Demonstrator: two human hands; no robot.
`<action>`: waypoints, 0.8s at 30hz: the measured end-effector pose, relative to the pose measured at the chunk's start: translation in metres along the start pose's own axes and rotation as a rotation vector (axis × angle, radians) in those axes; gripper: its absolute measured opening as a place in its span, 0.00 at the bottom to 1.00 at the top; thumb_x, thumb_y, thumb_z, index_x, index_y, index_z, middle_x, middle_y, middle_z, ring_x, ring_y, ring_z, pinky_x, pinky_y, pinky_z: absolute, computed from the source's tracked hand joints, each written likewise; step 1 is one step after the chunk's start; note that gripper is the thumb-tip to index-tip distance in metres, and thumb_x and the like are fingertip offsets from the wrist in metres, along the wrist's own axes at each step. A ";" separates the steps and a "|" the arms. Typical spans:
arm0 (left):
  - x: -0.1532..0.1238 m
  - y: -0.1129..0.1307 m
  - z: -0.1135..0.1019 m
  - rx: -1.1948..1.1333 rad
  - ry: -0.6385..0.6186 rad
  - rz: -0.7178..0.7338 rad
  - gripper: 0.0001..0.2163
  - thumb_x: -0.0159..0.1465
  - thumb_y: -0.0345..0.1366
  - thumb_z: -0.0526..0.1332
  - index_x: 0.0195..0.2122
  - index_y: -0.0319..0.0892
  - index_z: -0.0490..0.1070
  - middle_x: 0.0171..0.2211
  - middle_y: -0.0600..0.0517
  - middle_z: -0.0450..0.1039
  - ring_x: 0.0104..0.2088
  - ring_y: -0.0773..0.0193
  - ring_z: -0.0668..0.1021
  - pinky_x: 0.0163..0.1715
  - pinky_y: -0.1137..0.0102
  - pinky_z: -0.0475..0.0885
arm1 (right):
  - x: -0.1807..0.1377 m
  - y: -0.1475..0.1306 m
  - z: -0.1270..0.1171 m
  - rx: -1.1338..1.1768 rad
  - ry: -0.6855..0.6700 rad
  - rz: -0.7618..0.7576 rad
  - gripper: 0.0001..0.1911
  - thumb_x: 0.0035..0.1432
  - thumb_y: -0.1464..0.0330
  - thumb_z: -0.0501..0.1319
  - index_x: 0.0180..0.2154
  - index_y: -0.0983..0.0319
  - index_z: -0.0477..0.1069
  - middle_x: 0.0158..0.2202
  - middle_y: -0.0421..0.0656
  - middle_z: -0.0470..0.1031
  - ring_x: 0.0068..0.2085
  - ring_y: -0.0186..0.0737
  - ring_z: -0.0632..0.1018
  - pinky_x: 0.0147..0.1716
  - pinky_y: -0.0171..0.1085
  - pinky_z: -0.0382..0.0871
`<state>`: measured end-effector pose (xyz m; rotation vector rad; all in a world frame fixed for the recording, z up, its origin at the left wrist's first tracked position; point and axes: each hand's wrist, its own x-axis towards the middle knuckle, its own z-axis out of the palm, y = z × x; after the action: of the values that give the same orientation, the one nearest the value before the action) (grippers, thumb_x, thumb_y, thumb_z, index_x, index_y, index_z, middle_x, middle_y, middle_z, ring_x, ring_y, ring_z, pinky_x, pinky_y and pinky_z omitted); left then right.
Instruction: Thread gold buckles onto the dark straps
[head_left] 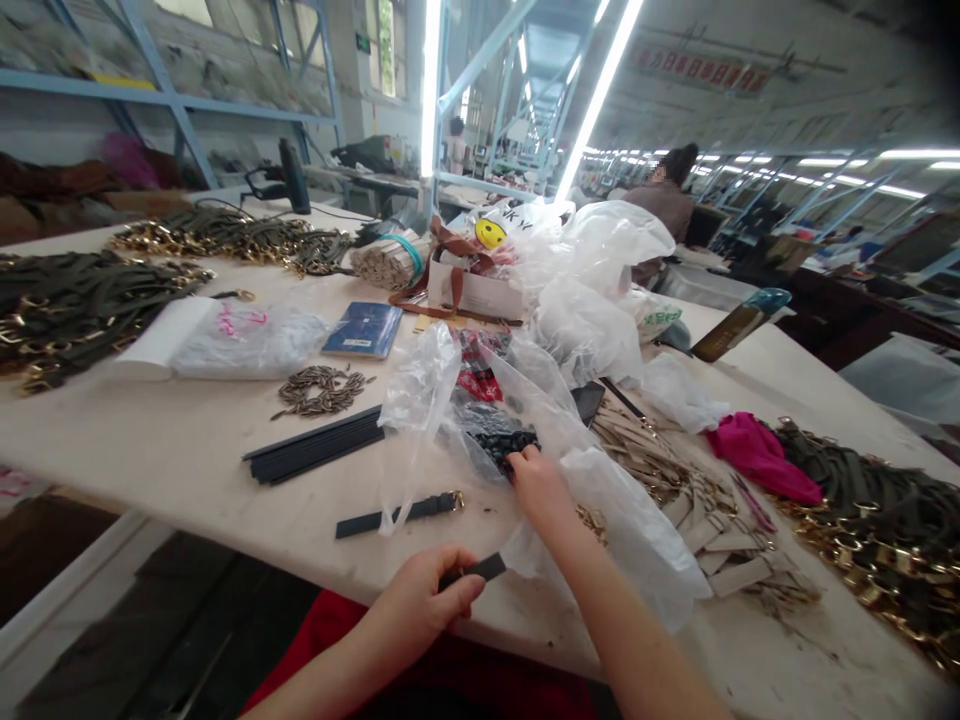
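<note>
My left hand (424, 600) is closed round the end of a short dark strap (480, 570) near the table's front edge. My right hand (536, 485) reaches into an open clear plastic bag (630, 510), its fingers curled into a heap of small black parts (506, 445); whether they hold any is hidden. Just left of the bag lies a dark strap with a gold buckle (397, 513). A bundle of long dark strips (315, 445) lies further left.
A cream table (150, 450) carries piles of dark straps with gold buckles (67, 310) at left and right (877, 520), beige straps (697, 500), a small heap of metal pieces (319, 390), a blue booklet (364, 330), a pink cloth (757, 455), white bags. A person sits beyond.
</note>
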<state>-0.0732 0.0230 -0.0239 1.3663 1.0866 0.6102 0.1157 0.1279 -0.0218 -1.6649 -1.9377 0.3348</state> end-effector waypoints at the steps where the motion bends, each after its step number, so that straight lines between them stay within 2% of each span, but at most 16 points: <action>1: 0.001 -0.002 -0.001 -0.021 0.009 -0.009 0.09 0.57 0.40 0.55 0.32 0.39 0.66 0.19 0.59 0.63 0.19 0.69 0.67 0.21 0.75 0.62 | 0.003 0.000 0.002 -0.010 0.004 0.003 0.08 0.50 0.77 0.56 0.30 0.61 0.71 0.33 0.47 0.70 0.36 0.43 0.71 0.37 0.39 0.61; 3: 0.001 -0.001 -0.005 -0.045 0.043 -0.024 0.10 0.57 0.41 0.55 0.31 0.39 0.64 0.19 0.58 0.63 0.19 0.69 0.66 0.20 0.75 0.62 | 0.000 0.000 0.001 -0.002 0.022 0.009 0.07 0.52 0.75 0.55 0.32 0.62 0.71 0.35 0.48 0.70 0.37 0.43 0.71 0.38 0.40 0.60; 6: 0.004 0.008 -0.009 -0.048 0.126 -0.004 0.11 0.56 0.44 0.54 0.30 0.39 0.63 0.19 0.58 0.63 0.18 0.70 0.67 0.20 0.74 0.62 | -0.020 -0.006 -0.010 0.062 0.044 0.016 0.10 0.58 0.68 0.51 0.38 0.62 0.69 0.36 0.47 0.70 0.36 0.42 0.71 0.37 0.39 0.63; 9: 0.008 0.020 -0.008 -0.081 0.213 0.065 0.13 0.56 0.46 0.54 0.31 0.39 0.63 0.19 0.58 0.63 0.18 0.70 0.67 0.20 0.74 0.63 | -0.051 -0.024 -0.019 0.451 -0.088 0.096 0.17 0.60 0.59 0.46 0.37 0.62 0.67 0.27 0.42 0.70 0.26 0.36 0.70 0.25 0.35 0.63; 11: 0.009 0.024 -0.003 -0.106 0.210 0.089 0.14 0.56 0.47 0.55 0.30 0.39 0.62 0.19 0.58 0.63 0.17 0.71 0.67 0.20 0.74 0.63 | -0.072 -0.039 -0.021 0.799 -0.195 0.181 0.20 0.58 0.54 0.48 0.35 0.63 0.67 0.22 0.38 0.67 0.20 0.32 0.66 0.19 0.33 0.59; 13: 0.007 0.025 0.002 -0.100 0.168 0.077 0.14 0.55 0.47 0.55 0.29 0.40 0.61 0.18 0.58 0.63 0.16 0.72 0.66 0.18 0.76 0.62 | -0.087 -0.050 -0.020 0.989 -0.221 0.249 0.20 0.55 0.52 0.51 0.34 0.63 0.68 0.19 0.36 0.65 0.18 0.29 0.63 0.17 0.31 0.54; 16: -0.002 0.023 0.008 -0.003 0.121 0.052 0.13 0.56 0.46 0.55 0.28 0.40 0.62 0.16 0.59 0.62 0.15 0.72 0.64 0.15 0.77 0.59 | -0.098 -0.057 -0.018 1.075 -0.223 0.338 0.20 0.53 0.52 0.55 0.34 0.63 0.67 0.14 0.32 0.59 0.15 0.27 0.57 0.15 0.30 0.46; 18: -0.008 0.023 0.009 0.079 0.123 0.060 0.12 0.57 0.45 0.54 0.28 0.40 0.62 0.16 0.59 0.62 0.15 0.72 0.64 0.15 0.77 0.58 | -0.102 -0.058 -0.017 1.102 -0.226 0.372 0.20 0.52 0.51 0.55 0.33 0.63 0.66 0.13 0.31 0.58 0.14 0.27 0.56 0.14 0.29 0.45; 22: -0.016 0.025 0.010 0.154 0.151 0.070 0.10 0.57 0.43 0.53 0.26 0.41 0.62 0.15 0.59 0.61 0.16 0.70 0.64 0.16 0.76 0.58 | -0.111 -0.057 -0.014 1.052 -0.134 0.315 0.22 0.49 0.49 0.56 0.30 0.62 0.64 0.16 0.33 0.63 0.15 0.26 0.59 0.14 0.29 0.48; 24: -0.014 0.023 0.011 0.194 0.139 0.083 0.10 0.57 0.42 0.52 0.25 0.42 0.61 0.15 0.59 0.60 0.16 0.70 0.63 0.17 0.75 0.58 | -0.116 -0.055 -0.009 1.040 -0.109 0.296 0.22 0.46 0.48 0.58 0.29 0.61 0.64 0.15 0.33 0.62 0.14 0.26 0.58 0.14 0.29 0.47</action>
<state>-0.0635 0.0098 0.0002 1.5611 1.2305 0.6818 0.0841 0.0039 -0.0144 -1.1862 -1.1741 1.3013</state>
